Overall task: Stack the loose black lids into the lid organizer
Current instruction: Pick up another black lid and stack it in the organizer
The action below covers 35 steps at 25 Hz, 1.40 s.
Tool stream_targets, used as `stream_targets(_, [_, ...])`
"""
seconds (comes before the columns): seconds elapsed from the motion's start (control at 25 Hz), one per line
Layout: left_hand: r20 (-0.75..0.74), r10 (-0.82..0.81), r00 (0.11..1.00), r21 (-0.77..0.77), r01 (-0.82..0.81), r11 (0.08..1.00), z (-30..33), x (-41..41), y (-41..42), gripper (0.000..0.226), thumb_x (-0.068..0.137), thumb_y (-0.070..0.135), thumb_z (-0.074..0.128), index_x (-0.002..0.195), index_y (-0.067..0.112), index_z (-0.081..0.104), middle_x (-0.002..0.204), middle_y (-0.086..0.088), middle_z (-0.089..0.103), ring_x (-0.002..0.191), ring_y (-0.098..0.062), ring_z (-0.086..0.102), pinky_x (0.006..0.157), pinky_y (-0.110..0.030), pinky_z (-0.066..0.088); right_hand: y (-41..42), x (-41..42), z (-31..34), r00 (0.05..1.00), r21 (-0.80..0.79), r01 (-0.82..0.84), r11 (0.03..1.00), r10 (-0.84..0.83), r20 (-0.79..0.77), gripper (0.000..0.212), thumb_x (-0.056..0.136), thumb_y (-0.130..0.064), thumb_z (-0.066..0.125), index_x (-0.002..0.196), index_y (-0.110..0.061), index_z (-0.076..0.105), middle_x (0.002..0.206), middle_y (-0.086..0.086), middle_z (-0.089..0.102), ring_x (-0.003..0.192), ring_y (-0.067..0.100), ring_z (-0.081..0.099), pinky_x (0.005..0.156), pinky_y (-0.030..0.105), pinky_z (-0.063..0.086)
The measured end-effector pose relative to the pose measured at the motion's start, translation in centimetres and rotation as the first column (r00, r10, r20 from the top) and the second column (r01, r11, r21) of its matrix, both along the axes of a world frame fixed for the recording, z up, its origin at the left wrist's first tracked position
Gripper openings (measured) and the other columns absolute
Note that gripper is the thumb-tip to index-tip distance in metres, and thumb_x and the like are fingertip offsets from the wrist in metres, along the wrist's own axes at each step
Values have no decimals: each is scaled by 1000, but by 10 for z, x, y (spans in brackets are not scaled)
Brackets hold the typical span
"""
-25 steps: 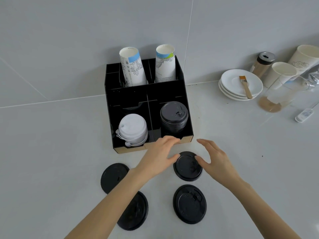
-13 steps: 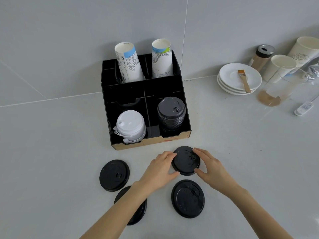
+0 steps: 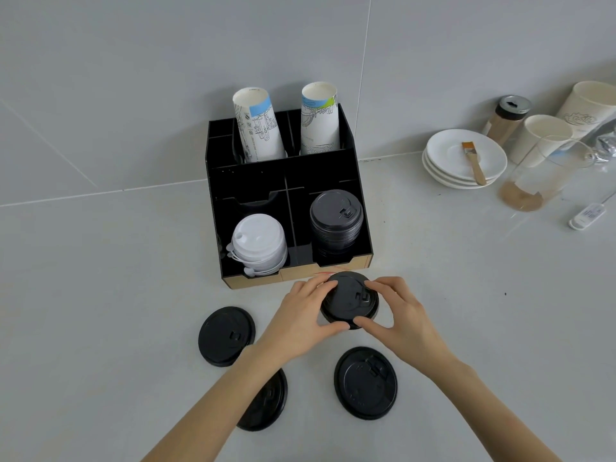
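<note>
Grey counter (image 3: 100,295) carries three loose lids, lower centre. Both hands, left hand (image 3: 300,315) and right hand (image 3: 400,311), grip a fourth lid (image 3: 348,300) just before the organizer (image 3: 361,208), whose right compartment already holds a black stack (image 3: 336,221).

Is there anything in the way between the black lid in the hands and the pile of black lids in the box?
Nothing visible. Both hands hold the black lid just in front of the organizer. Its low front edge is all that lies before the black lid stack, whose top is uncovered.
</note>
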<state>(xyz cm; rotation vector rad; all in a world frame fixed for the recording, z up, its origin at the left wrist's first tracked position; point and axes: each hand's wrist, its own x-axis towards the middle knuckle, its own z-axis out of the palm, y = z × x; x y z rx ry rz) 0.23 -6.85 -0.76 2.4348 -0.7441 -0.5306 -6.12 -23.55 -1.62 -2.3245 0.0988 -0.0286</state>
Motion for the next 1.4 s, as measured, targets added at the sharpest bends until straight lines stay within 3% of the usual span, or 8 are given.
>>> stream_targets(0.28, [128,2,992,-58,6,998,20,18,7,66,79,38,62,134,20,31,146,4,31,130,-15,26,109,-27,20,2,14,17,994,5,-31,1000,30,108,48,76,-20,69,120,-13,50,118,-10,42,109,11,47,95,24,37])
stream_targets(0.52, [151,87,985,-197,-56,979,35,42,1,60,78,29,66,130,16,38,139,-3,37,128,-16,32,100,-13,19,-1,40,34,983,-4,30,1000,-29,181,49,76,-20,69,120,-11,50,124,5,51,111,18,48,92,24,37])
stream_targets(0.6, [150,122,981,-231,-85,969,38,51,-4,56,78,26,66,128,16,41,137,-5,38,127,-17,35,100,-15,23,-2,52,40,978,-10,54,998,-51,204,49,76,-19,69,120,-9,51,124,8,52,112,23,48,92,27,39])
stream_targets(0.92, [132,153,979,-237,-119,964,41,91,-15,46,82,23,62,125,17,45,140,-4,38,128,-16,36,92,-5,18,-2,95,44,974,-16,125,992,-119,190,48,77,-19,68,120,-8,49,125,10,50,116,25,44,93,26,36])
stream_targets(1.2, [68,154,986,-217,-136,967,31,111,-22,46,83,19,60,127,15,44,146,-5,33,134,-18,32,106,-23,23,1,115,32,979,12,181,983,-181,94,49,80,-21,64,123,-9,46,129,8,47,122,23,40,95,21,29])
stream_targets(1.4, [62,154,986,-194,-140,971,23,113,-22,46,84,22,59,127,15,44,145,-6,35,133,-20,34,108,-30,27,0,118,25,981,-34,186,982,-184,56,50,81,-23,63,125,-9,45,132,9,46,124,24,40,99,33,37])
